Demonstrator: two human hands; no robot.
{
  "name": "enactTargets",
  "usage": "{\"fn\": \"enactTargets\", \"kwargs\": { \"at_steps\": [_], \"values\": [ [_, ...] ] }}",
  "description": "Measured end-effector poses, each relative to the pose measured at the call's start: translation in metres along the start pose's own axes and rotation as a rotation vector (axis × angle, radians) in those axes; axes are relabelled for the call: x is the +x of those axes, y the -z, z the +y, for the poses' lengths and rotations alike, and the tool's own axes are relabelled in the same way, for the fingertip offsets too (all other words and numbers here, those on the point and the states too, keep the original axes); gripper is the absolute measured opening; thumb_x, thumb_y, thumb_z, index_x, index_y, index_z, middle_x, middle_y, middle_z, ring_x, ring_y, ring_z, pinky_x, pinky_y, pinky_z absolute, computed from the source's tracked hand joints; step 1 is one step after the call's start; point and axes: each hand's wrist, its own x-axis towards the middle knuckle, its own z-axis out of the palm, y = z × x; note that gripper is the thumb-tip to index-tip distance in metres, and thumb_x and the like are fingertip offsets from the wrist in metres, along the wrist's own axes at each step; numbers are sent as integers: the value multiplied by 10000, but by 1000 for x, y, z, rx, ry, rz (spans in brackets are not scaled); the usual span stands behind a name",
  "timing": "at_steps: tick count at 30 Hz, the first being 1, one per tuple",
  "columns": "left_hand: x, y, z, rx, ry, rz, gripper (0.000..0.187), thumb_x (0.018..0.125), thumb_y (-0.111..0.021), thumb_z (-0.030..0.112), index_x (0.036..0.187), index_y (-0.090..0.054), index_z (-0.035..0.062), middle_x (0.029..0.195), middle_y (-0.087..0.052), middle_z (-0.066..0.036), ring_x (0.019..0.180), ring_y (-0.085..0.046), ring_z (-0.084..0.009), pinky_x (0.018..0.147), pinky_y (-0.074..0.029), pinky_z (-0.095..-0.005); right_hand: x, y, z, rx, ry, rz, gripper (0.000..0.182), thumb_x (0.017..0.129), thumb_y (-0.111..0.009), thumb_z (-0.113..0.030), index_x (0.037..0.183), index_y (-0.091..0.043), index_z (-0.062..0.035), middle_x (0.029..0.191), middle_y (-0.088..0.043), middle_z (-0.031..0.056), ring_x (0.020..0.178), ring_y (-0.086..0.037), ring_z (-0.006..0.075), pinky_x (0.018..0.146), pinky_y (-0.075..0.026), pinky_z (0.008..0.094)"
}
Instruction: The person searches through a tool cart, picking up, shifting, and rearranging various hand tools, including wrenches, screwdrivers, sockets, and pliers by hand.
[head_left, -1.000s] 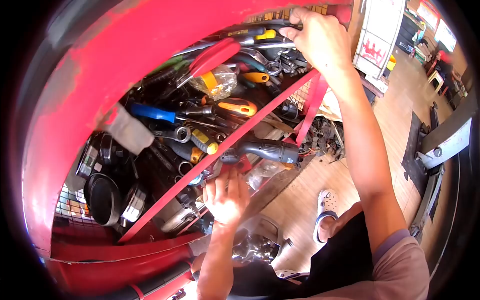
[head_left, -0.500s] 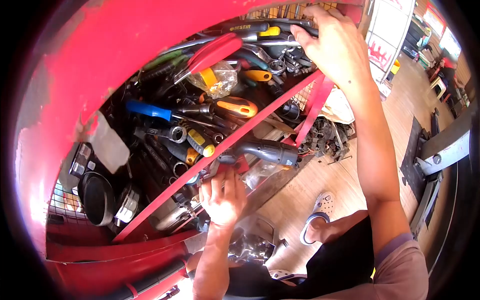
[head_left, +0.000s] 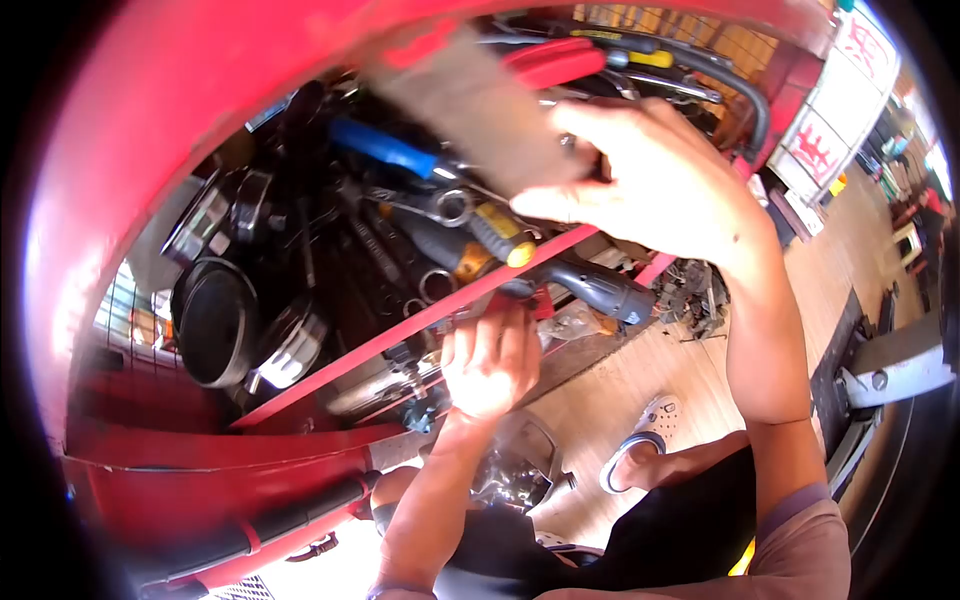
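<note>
My left hand [head_left: 490, 360] has its fingers curled beside the red diagonal bar [head_left: 400, 331]; what they grip is hidden. Above the tools, my right hand [head_left: 650, 180] has thumb and fingers bent around something dark and blurred. A blurred grey-brown flat piece [head_left: 480, 110] reaches to its fingertips; whether they touch is unclear. Between my hands lie a yellow-grey screwdriver handle [head_left: 497, 232] and a ring spanner [head_left: 452, 206]. A blue handle [head_left: 382, 150] is further left, and a black cylindrical tool [head_left: 600, 287] lies right of my left hand.
The red cabinet rim [head_left: 130, 180] curves along the left and top. Dark round cups [head_left: 215, 322] sit at the left of the tools. A light mesh panel [head_left: 840, 100] stands at the right. Below are my foot in a clog [head_left: 645, 440] and metal parts [head_left: 515, 465] in a container.
My right hand has come down from the top edge of the tools. The view has shifted, and the flat piece now appears near that hand. My left hand stays by the bar.
</note>
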Motion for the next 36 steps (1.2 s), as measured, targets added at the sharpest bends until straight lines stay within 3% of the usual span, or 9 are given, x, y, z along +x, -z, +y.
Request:
{"fn": "enactTargets", "kwargs": {
  "at_steps": [7, 11, 13, 14, 17, 22, 26, 32, 36],
  "values": [
    [-3, -8, -4, -1, 8, 24, 257, 755, -771, 187, 978, -762, 58, 949, -683, -64, 806, -649, -249, 752, -523, -387, 3, -11, 1, -75, 113, 88, 343, 884, -787, -219, 1136, -681, -11, 922, -726, 231, 853, -733, 367, 774, -555, 432],
    [-2, -10, -6, 7, 0, 37, 243, 749, -770, 195, 961, -757, 77, 931, -674, -62, 779, -644, -250, 715, -511, -376, 5, -20, 2, -9, 107, 151, 325, 823, -798, 0, 1117, -672, -57, 954, -697, 115, 769, -650, 228, 724, -525, 343],
    [-2, -9, -5, 5, 4, 34, 223, 737, -770, 163, 950, -754, 100, 906, -673, -62, 750, -644, -262, 707, -511, -378, 6, -17, -1, -26, 59, 173, 326, 830, -801, -12, 1124, -668, -55, 939, -699, 112, 743, -625, 208, 700, -514, 336],
    [-3, -8, -4, 9, 6, 21, 233, 749, -771, 180, 964, -756, 91, 921, -671, -59, 764, -644, -252, 699, -508, -373, 7, -9, -3, -101, 98, 192, 305, 839, -777, -60, 1129, -690, -29, 993, -740, 222, 927, -731, 383, 821, -567, 419],
    [-5, -7, -5, 22, 7, 2, 259, 777, -772, 212, 996, -758, 74, 950, -667, -54, 792, -645, -230, 683, -502, -362, 4, 0, -6, -103, 63, 287, 313, 826, -788, -51, 1121, -682, -38, 967, -719, 222, 890, -710, 393, 794, -555, 423],
    [-2, -3, -3, 17, 6, 21, 229, 770, -789, 196, 982, -767, 111, 917, -656, -40, 768, -628, -234, 699, -507, -360, 8, 6, 20, 6, 53, 263, 440, 777, -837, -37, 1186, -676, -35, 938, -740, 122, 844, -705, 209, 812, -557, 352],
    [-1, -4, -2, 25, 21, -3, 237, 778, -782, 192, 1002, -775, 115, 930, -655, -40, 787, -627, -241, 712, -512, -367, 6, 4, 16, 7, 5, 366, 413, 821, -823, -9, 1204, -671, -31, 915, -717, 80, 788, -674, 140, 769, -545, 306],
    [0, -6, -1, 26, 29, 1, 248, 776, -782, 190, 1011, -773, 110, 934, -650, -44, 800, -628, -253, 719, -522, -382, 2, 15, 32, 202, -106, 178, 405, 875, -780, 26, 1254, -663, -61, 950, -663, 22, 720, -591, 56, 689, -486, 219],
    [-1, -6, -1, 29, 32, -10, 259, 777, -782, 191, 1021, -770, 106, 940, -647, -47, 811, -628, -260, 729, -528, -389, -3, 22, 41, 361, -117, 140, 410, 873, -774, 32, 1258, -664, -55, 1028, -648, 29, 815, -608, 63, 720, -496, 208]
  ]
}}
